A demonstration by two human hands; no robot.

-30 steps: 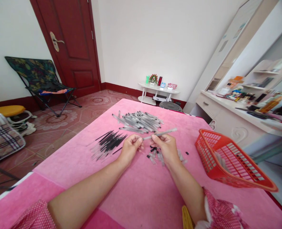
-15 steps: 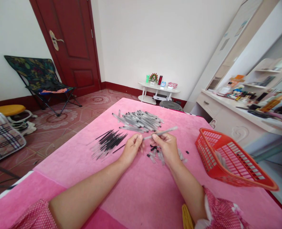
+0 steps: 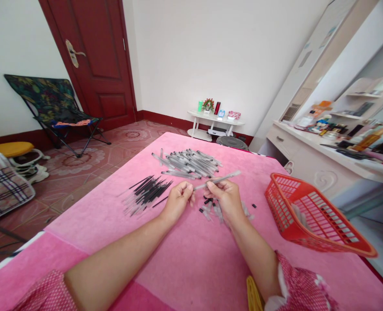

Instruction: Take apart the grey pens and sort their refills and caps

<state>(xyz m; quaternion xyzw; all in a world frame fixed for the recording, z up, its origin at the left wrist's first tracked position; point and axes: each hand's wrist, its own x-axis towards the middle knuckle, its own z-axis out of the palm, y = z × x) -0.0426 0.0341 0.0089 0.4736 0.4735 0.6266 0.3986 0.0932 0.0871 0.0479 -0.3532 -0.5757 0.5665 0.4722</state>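
Note:
A clear pen barrel point(image 3: 227, 177) slants up to the right above the pink cloth. My right hand point(image 3: 225, 192) is closed around its middle, with the far end sticking out past the fingers. My left hand point(image 3: 181, 194) pinches the lower left end, where a thin tip shows between finger and thumb. Behind both hands lies a pile of clear pen barrels point(image 3: 191, 162). Black ink refills point(image 3: 150, 190) are spread to the left of my left hand. Partly hidden by my right hand, several clear pen caps point(image 3: 207, 211) and small black pieces point(image 3: 254, 206) lie on the cloth.
A red plastic basket point(image 3: 308, 233) with some clear parts inside stands at the table's right side. Something yellow point(image 3: 253, 293) lies by my right forearm. Beyond are a white dresser point(image 3: 321, 168), a low white shelf point(image 3: 191, 113) and a folding chair point(image 3: 49, 101).
Both hands keep the same hold on the pen barrel. The view has shifted very slightly; nothing else has visibly moved.

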